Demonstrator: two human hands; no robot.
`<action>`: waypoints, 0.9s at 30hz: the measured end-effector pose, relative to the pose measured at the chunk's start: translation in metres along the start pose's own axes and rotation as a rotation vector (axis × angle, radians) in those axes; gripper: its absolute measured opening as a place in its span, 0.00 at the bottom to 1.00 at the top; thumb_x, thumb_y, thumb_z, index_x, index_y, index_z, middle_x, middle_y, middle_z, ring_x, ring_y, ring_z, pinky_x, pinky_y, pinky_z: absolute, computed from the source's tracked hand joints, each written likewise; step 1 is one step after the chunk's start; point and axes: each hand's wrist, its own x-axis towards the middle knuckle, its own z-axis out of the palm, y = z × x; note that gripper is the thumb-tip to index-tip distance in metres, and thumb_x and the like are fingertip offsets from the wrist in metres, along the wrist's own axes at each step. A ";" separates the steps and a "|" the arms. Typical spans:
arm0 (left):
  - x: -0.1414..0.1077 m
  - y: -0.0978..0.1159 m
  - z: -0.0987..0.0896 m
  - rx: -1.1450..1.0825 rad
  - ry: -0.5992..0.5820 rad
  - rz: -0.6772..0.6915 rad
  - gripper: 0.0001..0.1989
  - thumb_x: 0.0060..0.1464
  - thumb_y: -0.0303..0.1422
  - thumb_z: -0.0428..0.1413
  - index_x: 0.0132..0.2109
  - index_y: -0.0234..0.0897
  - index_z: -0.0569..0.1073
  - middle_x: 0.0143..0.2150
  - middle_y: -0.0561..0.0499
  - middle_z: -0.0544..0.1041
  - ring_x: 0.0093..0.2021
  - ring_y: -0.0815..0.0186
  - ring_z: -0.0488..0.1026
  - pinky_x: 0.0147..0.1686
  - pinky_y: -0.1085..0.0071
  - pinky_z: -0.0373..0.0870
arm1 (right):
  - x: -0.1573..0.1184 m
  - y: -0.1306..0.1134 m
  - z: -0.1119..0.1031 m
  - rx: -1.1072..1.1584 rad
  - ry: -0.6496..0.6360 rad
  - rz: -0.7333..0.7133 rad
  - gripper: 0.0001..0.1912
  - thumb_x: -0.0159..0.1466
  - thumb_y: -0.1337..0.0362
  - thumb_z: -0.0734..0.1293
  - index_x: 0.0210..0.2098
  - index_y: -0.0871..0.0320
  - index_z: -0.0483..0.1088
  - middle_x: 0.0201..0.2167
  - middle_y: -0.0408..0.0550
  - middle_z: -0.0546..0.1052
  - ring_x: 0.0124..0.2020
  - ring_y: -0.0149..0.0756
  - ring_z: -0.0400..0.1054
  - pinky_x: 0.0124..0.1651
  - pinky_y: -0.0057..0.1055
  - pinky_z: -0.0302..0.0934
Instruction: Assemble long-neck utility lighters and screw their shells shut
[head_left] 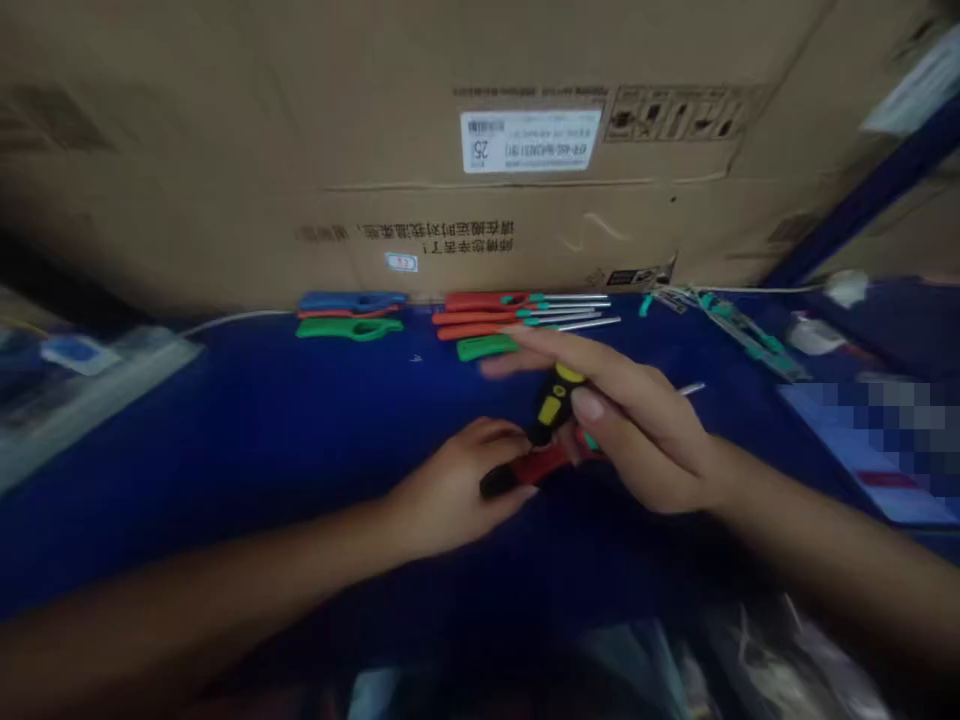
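The left hand (469,487) has its fingers closed around the black end of the red tool (541,463), which lies low over the blue counter (300,420), roughly crosswise; its far part passes behind the right hand (652,425), where a bit of teal shows, and a thin metal rod (691,388) juts out beyond that hand.

The screwdriver (553,405), black and yellow, stands slightly tilted with its lower end at the red tool; the right hand is at its handle, thumb just beside it and the long fingers stretched out past its top; whether those fingers grip it or only lie against it, I cannot tell.

Beyond the hands, red handles (476,318) with metal rods lie side by side, a green handle (484,347) nearest; farther left are a blue handle (349,300) and a second green one (349,328); to the right lie teal and metal parts (750,332); a cardboard box (300,130) with a white label (531,141) rises behind the row.
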 end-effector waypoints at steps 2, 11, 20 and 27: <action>0.000 0.001 -0.001 -0.004 -0.003 -0.018 0.12 0.59 0.29 0.61 0.50 0.36 0.75 0.50 0.45 0.76 0.51 0.60 0.73 0.54 0.62 0.71 | -0.002 0.001 0.000 -0.221 0.119 -0.146 0.16 0.70 0.67 0.63 0.57 0.62 0.68 0.44 0.50 0.80 0.40 0.30 0.76 0.44 0.26 0.71; -0.001 0.001 -0.003 -0.029 0.005 -0.006 0.13 0.60 0.31 0.60 0.52 0.39 0.74 0.52 0.46 0.76 0.52 0.59 0.73 0.55 0.58 0.71 | 0.000 -0.005 -0.001 -0.239 0.023 -0.100 0.19 0.74 0.67 0.55 0.62 0.63 0.63 0.49 0.52 0.79 0.47 0.32 0.75 0.47 0.29 0.71; 0.000 0.001 -0.004 -0.028 0.004 -0.010 0.14 0.60 0.31 0.60 0.53 0.39 0.75 0.52 0.45 0.76 0.53 0.57 0.73 0.56 0.57 0.71 | -0.003 0.000 0.000 -0.379 0.054 -0.064 0.23 0.74 0.66 0.56 0.66 0.61 0.59 0.51 0.52 0.79 0.46 0.32 0.76 0.49 0.29 0.71; -0.001 -0.001 -0.004 -0.020 0.006 -0.006 0.11 0.59 0.31 0.60 0.50 0.38 0.75 0.49 0.47 0.76 0.49 0.61 0.74 0.52 0.61 0.73 | -0.003 0.007 0.002 -0.525 0.242 -0.238 0.17 0.65 0.62 0.71 0.52 0.57 0.72 0.35 0.43 0.81 0.35 0.31 0.76 0.41 0.24 0.71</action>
